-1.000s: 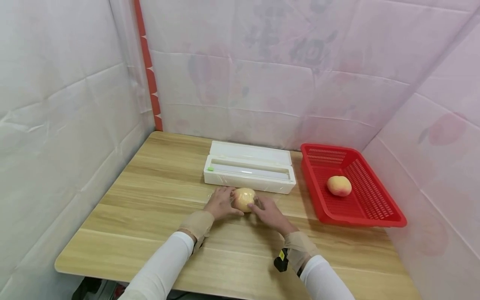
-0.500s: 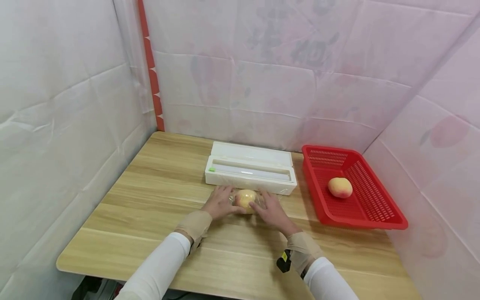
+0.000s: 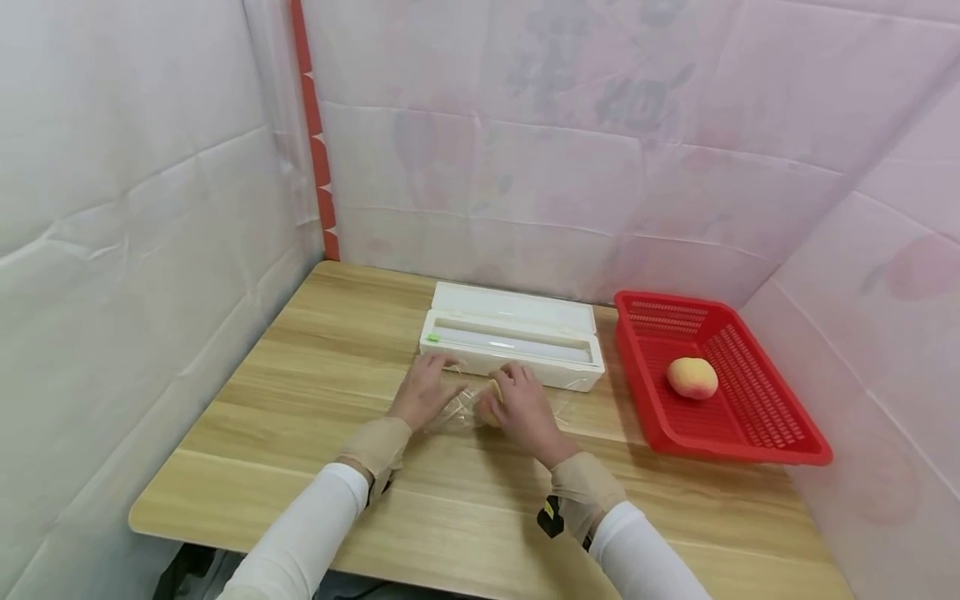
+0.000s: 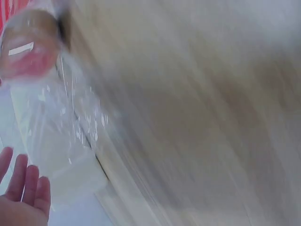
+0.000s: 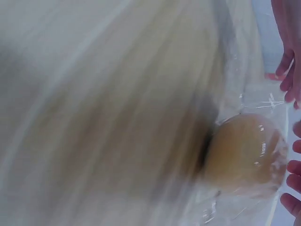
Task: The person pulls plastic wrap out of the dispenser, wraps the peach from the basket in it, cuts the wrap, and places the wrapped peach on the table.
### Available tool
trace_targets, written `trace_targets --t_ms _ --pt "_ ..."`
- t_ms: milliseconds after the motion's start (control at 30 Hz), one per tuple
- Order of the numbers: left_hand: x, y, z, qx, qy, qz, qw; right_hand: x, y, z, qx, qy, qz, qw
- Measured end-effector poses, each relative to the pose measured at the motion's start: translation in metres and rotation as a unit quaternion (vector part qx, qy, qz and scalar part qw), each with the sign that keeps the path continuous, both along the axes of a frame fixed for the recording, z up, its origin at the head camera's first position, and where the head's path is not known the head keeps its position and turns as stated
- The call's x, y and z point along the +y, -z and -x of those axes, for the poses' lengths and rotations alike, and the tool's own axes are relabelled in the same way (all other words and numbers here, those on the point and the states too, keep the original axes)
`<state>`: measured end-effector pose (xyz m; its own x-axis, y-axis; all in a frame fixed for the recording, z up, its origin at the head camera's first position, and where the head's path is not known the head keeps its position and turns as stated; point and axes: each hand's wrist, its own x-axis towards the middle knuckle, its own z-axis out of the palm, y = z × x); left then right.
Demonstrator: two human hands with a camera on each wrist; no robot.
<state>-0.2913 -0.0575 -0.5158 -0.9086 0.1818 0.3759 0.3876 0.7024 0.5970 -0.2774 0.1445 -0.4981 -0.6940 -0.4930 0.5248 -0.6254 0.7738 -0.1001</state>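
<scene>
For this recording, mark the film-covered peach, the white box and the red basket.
Film-covered peach (image 5: 244,153): right wrist view, middle of its visible side.
White box (image 3: 551,372): head view, on its front wall.
Red basket (image 3: 723,418): head view, bare part of its floor.

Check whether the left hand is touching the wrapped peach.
Apart. The left wrist view shows a plain gap between the left hand and the wrapped peach, crossed by clear film.

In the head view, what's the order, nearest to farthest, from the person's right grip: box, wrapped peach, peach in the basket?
1. Wrapped peach: close by the right grip, toward its left.
2. Box: just beyond, straight ahead.
3. Other peach: off to the right, inside the basket.
</scene>
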Motion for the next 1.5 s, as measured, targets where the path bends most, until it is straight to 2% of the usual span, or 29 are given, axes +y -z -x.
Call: trace_targets --t_ms 133,200,267,367,467,600,767,900,1100,1333,1500 --pt "-0.011 -0.006 0.006 -0.013 -0.051 -0.041 0.9978 -0.014 -0.011 0.003 -0.039 0.011 -0.001 0.9992" --pt "-0.015 -0.009 0.01 -0.035 -0.076 -0.062 0.9946 -0.025 -0.016 0.006 -0.049 0.01 -0.003 0.9988" --pt "-0.017 -0.012 0.015 -0.056 -0.095 -0.076 0.991 -0.036 -0.019 0.009 -0.06 0.007 -0.01 0.9981" --pt "-0.017 -0.014 0.023 -0.072 -0.111 -0.076 0.9883 -0.053 -0.022 0.015 -0.063 0.006 -0.043 0.9971" --pt "-0.016 -0.015 0.028 -0.07 -0.111 -0.051 0.9901 -0.067 -0.024 0.023 -0.071 0.011 -0.097 0.9927" --pt "-0.013 -0.014 0.03 -0.044 -0.103 -0.018 0.9936 -0.076 -0.022 0.032 -0.094 0.028 -0.152 0.9835" --pt "-0.011 -0.015 0.031 -0.007 -0.1 -0.009 0.9949 -0.076 -0.018 0.039 -0.083 0.043 -0.173 0.9805" --pt "-0.013 -0.015 0.032 0.006 -0.097 0.009 0.9953 -0.075 -0.015 0.043 -0.064 0.051 -0.183 0.9797" --pt "-0.015 -0.01 0.035 -0.005 -0.101 0.035 0.9942 -0.08 -0.015 0.046 -0.078 0.069 -0.196 0.975" --pt "-0.013 -0.008 0.038 -0.031 -0.106 0.036 0.9932 -0.087 -0.017 0.047 -0.099 0.086 -0.193 0.9725" --pt "-0.014 -0.009 0.038 -0.042 -0.104 0.037 0.993 -0.086 -0.013 0.048 -0.086 0.086 -0.192 0.9738"
